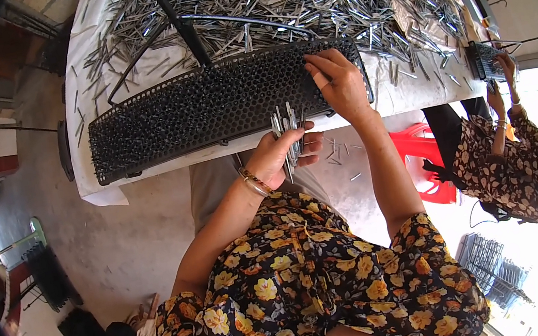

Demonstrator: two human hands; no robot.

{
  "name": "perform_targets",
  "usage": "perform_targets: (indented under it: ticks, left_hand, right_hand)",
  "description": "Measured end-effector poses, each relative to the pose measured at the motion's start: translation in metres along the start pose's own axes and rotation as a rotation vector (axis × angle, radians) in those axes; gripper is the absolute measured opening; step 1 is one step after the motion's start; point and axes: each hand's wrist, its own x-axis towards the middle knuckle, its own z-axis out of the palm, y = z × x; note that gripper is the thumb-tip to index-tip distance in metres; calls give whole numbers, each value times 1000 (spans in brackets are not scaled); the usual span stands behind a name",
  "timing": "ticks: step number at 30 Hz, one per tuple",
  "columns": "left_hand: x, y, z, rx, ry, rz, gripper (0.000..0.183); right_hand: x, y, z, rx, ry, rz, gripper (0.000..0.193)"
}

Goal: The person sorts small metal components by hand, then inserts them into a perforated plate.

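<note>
A long black perforated rack (208, 125) with rows of round holes lies along the near edge of the table. Dark pieces fill many holes on its left side, while a band of holes in the middle shows bare. My left hand (280, 151) is closed round a bunch of thin metal strips (287, 124), just in front of the rack. My right hand (341, 82) rests at the rack's right end, thumb and fingers drawn together over the holes. Whatever its fingertips hold is hidden.
A big heap of loose metal strips (287, 0) covers the white-covered table (103, 184). Black rods (193, 41) rise behind the rack. At right, another person (509, 162) handles a similar rack near a red plastic stool (417, 147). Some strips lie on the floor.
</note>
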Motion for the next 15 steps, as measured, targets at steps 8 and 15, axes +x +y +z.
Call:
perform_targets:
  ticks: [8,15]
  left_hand:
    - [1,-4,-3,89,18,112,29]
    - [-3,-2,3,108,13,139,31]
  right_hand:
    - [-3,-8,-3,-68,-31,-12,20]
    - [-8,-7,1,-65,15,-40,21]
